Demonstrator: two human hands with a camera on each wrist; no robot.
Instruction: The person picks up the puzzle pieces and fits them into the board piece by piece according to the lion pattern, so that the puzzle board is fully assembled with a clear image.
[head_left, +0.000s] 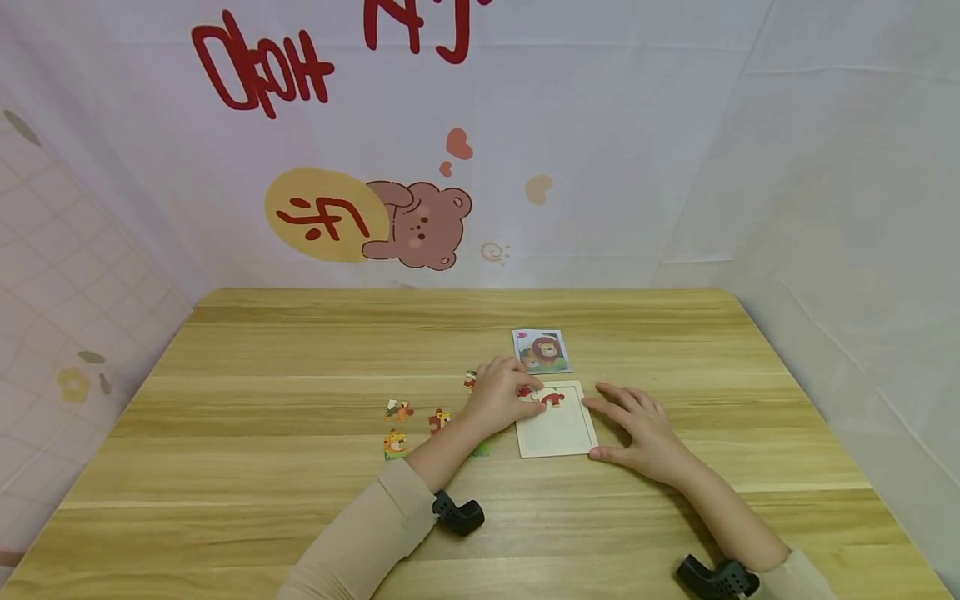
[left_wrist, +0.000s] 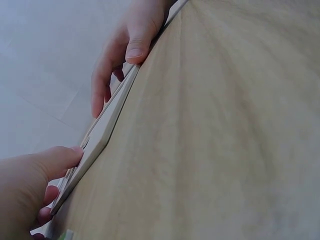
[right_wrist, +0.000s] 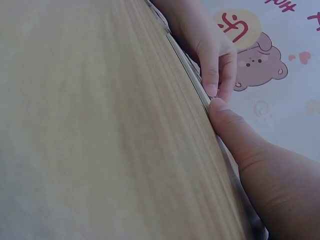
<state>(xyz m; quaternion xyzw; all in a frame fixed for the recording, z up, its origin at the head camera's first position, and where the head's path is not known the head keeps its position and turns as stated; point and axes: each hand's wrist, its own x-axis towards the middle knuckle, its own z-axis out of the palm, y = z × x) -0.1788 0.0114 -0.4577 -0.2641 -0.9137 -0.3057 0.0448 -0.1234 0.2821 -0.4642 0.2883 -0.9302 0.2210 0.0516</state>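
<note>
A pale square puzzle tray [head_left: 557,435] lies between my two hands. My left hand [head_left: 497,398] reaches over its upper left side, thumb and index finger curled and pinching at a red-brown puzzle piece [head_left: 553,400] in the upper part. Another reddish piece [head_left: 525,391] shows partly beneath the left fingers. My right hand [head_left: 643,433] is at the tray's right side, fingers spread, with the thumb [right_wrist: 220,106] at the lower right corner and the index fingertip near the right edge. In the left wrist view the tray [left_wrist: 102,130] appears nearly edge-on.
A lion picture card [head_left: 542,351] lies just behind the tray. Loose puzzle pieces are left of it: a lion-face piece [head_left: 394,444], a small piece [head_left: 399,409], a brown piece [head_left: 438,421], a reddish one [head_left: 469,381] and a green one [head_left: 481,451], some partly behind the left arm.
</note>
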